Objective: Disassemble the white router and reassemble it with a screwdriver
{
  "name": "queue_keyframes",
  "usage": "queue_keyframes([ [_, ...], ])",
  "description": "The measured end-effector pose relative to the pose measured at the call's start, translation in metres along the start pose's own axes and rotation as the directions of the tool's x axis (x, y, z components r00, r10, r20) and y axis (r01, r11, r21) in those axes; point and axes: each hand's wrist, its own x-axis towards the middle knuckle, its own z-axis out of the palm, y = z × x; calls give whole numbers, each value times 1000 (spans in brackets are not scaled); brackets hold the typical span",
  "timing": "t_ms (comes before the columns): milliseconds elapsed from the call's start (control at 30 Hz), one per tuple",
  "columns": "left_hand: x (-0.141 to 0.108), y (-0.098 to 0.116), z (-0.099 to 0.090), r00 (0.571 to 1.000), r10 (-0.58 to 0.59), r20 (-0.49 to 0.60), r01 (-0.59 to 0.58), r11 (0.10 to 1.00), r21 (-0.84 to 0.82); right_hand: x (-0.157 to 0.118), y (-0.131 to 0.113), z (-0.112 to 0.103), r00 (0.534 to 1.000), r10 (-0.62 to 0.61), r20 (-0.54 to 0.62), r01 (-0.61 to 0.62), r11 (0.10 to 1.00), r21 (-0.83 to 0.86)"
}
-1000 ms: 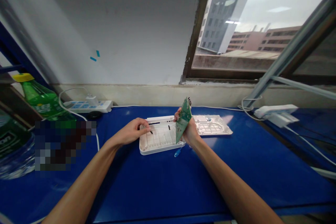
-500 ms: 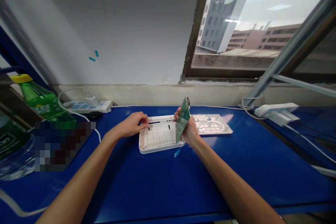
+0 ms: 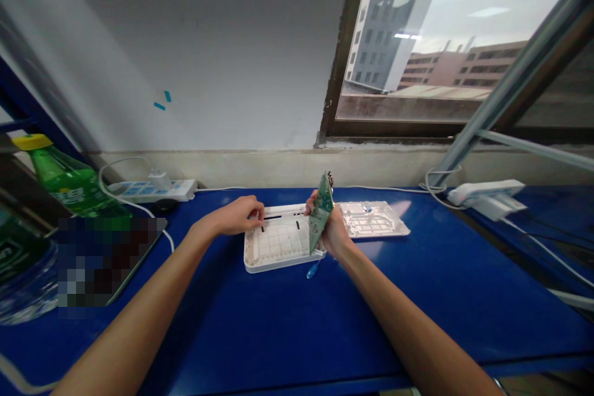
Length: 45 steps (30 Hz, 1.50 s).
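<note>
A green circuit board [image 3: 320, 215] is held up on edge, tilted, in my right hand [image 3: 338, 234], with fingers wrapped round its edges and metal parts at its top. Below and left of it lies a shallow white plastic casing half [image 3: 281, 244], inner side up, with ribs and slots. My left hand [image 3: 242, 215] is closed at the casing's upper left corner, thumb and fingers bent over the rim. A second white casing half [image 3: 378, 221] lies flat behind my right hand. A small blue connector [image 3: 312, 270] rests on the table by the near edge of the first half.
On the blue table [image 3: 260, 334], a power strip [image 3: 183, 190], green bottles [image 3: 69, 179] and a blurred-out flat object [image 3: 111, 263] are at left. White plugs [image 3: 487, 195] with cables lie at right, beside a slanted metal post [image 3: 482, 99]. Wall and window stand behind.
The view has shifted slightly. Both hands stay almost where they were, the right one still holding the circuit board and the left one at the casing's corner.
</note>
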Motion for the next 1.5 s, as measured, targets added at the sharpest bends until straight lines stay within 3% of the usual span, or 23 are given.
queue_keyframes([
  [467, -2, 2, 5, 1000, 17, 20, -17, 1000, 2, 0, 0, -1, 1000, 10, 2, -10, 1000, 9],
  [1033, -7, 0, 24, 994, 37, -104, -25, 993, 115, -1, -1, 0, 999, 34, -3, -34, 998, 52],
  [1500, -13, 0, 28, 987, 32, -161, -12, 993, 121, -1, -1, 0, 1000, 26, 5, -26, 999, 37],
])
